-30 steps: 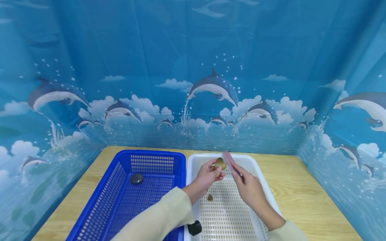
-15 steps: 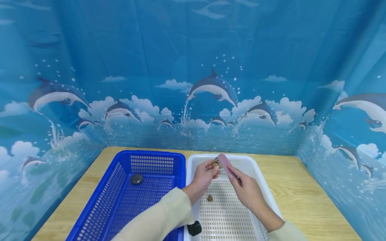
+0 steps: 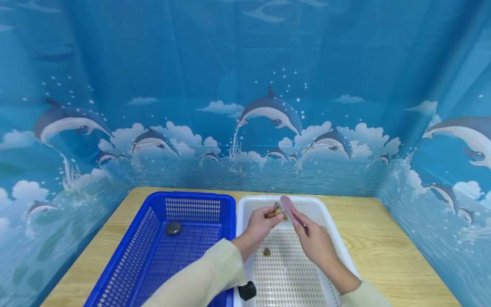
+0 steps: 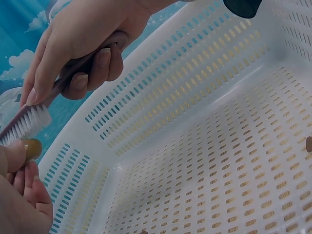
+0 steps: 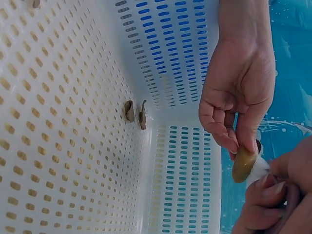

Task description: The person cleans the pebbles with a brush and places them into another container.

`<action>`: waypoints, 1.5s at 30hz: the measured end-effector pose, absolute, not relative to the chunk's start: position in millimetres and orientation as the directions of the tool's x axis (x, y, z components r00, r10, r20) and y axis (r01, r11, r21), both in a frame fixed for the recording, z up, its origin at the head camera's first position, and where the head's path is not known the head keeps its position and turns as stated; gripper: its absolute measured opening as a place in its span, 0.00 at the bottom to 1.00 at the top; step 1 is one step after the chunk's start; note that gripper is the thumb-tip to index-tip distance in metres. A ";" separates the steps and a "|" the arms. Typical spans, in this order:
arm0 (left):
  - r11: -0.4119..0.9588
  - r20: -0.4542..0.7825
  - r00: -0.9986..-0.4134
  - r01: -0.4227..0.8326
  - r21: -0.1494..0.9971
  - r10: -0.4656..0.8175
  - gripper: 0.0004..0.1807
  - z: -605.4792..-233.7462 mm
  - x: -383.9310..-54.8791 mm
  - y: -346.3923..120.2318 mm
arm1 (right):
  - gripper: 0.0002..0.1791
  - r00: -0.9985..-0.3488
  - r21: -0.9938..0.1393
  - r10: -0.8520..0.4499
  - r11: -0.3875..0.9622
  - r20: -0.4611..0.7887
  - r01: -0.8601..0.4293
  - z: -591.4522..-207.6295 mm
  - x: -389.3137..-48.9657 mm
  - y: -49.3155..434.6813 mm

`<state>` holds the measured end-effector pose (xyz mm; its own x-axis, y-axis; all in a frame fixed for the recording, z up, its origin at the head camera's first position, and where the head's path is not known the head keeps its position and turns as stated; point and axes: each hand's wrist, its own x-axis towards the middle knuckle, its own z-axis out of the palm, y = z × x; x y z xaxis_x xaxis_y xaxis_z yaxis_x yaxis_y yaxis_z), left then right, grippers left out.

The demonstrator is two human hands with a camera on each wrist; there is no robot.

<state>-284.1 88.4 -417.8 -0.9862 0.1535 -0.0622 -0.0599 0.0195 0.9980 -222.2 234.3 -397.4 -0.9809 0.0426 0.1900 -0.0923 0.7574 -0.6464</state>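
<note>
My left hand (image 3: 260,226) pinches a smooth yellow-brown stone (image 5: 243,165) between thumb and fingers, above the far end of the white basket (image 3: 325,215). In my right hand (image 3: 316,243) is a pink-handled brush (image 3: 287,204), gripped by its handle. Its white bristles (image 4: 30,122) lie against the stone, as the right wrist view shows, and partly cover it in the head view. A small brown piece (image 3: 267,252) lies on the white basket's floor below the hands. Two thin brown pieces, one curled (image 5: 129,110), sit near the basket's corner in the right wrist view.
A blue basket (image 3: 232,213) stands left of the white one, with a dark grey stone (image 3: 174,228) inside. Both baskets are on a wooden table (image 3: 391,247). A dolphin-print curtain (image 3: 245,106) surrounds the far side and both ends.
The right hand has swept the brush left over the stone, then slightly back to the right. The left hand has turned and shifted the stone slightly left.
</note>
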 end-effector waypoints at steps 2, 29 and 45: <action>0.015 -0.058 -0.987 -0.057 0.998 0.151 0.20 -417.6 -284.5 88.3 | 0.23 -0.982 -0.646 0.054 0.759 0.183 -0.079 -396.3 -222.1 234.3; 0.045 -0.143 -0.926 -0.136 0.990 0.348 0.21 -418.5 -282.0 88.7 | 0.22 -0.980 -0.626 0.022 0.772 0.199 -0.110 -400.6 -222.1 232.6; -0.094 -0.073 -0.960 -0.102 0.990 0.270 0.20 -417.3 -285.7 89.2 | 0.21 -0.964 -0.650 0.065 0.749 0.259 -0.124 -398.3 -223.2 235.7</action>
